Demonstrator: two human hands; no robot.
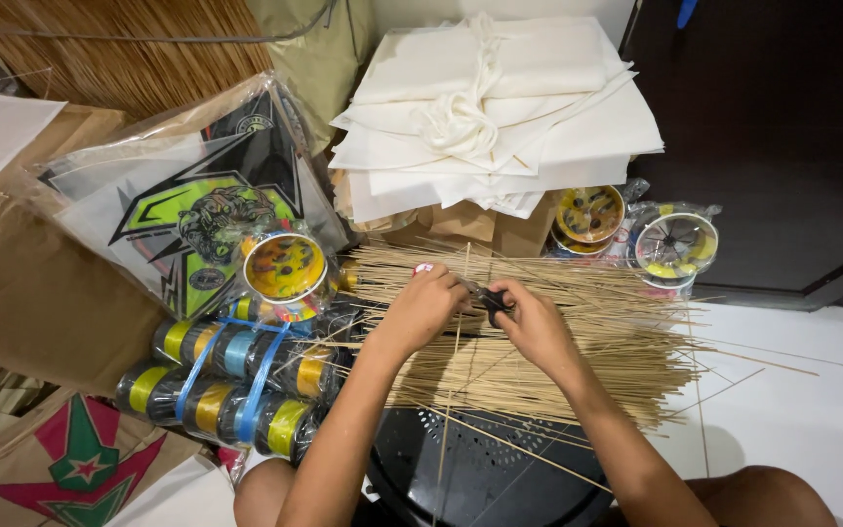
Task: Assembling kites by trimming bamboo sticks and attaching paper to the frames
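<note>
A: Hands first. Where are they?

B: Both over the middle of the bundle of thin bamboo sticks (pixel 539 322), which lies spread across a black perforated stool (pixel 480 468) near the person's knees. Left hand (pixel 424 304) is curled, fingers pressed together around one upright stick (pixel 454 361) that runs from near the stool up past the fingers. Right hand (pixel 532 322) has fingers closed on a small dark tool (pixel 492 299), looks like scissors or a cutter, can't tell which. Tool sits between the two hands, just touching the left fingertips.

A: Blades open or closed?

B: Cannot tell, too small and dark.

A: Surroundings?

B: Left of the sticks: pack of thread spools (pixel 236 381), yellow and blue, tied with blue ribbon, plus one yellow spool (pixel 285 265) standing on top. Far left: printed kite in a clear plastic sleeve (pixel 187 210), green and black. Near left corner: brown paper kite with a red and green star (pixel 80 459). Far centre: stack of folded white paper (pixel 500 107) on brown cardboard. Right of that stack: two more reels in plastic, a yellow one (pixel 589 213) and a clear one (pixel 675 246). White tile floor (pixel 792 390) at right, dark door (pixel 773 127) beyond.
</note>
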